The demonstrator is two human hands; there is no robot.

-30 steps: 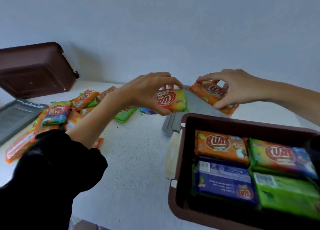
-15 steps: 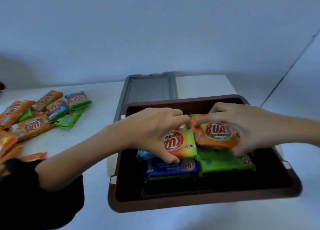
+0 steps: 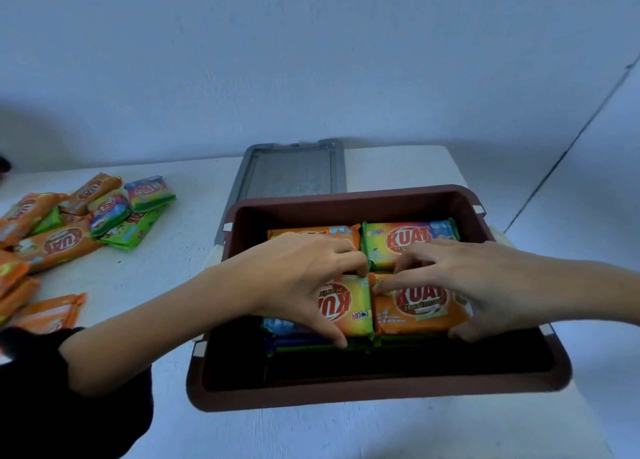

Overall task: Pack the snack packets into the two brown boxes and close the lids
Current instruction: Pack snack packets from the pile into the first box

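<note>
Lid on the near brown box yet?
No, the brown box is open on top with snack packets showing inside, and the grey lid lies flat on the table behind it.

Box (image 3: 377,394) brown, open; grey lid (image 3: 294,171) flat at its 12 o'clock. Inside, yellow packet (image 3: 353,306) and orange packet (image 3: 415,311) side by side atop stacks. Loose pile (image 3: 69,223) at 9 o'clock.

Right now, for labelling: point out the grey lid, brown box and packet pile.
grey lid (image 3: 291,174), head view, ribbed middle.
brown box (image 3: 346,394), head view, near rim.
packet pile (image 3: 62,245), head view, orange packet's logo.
</note>
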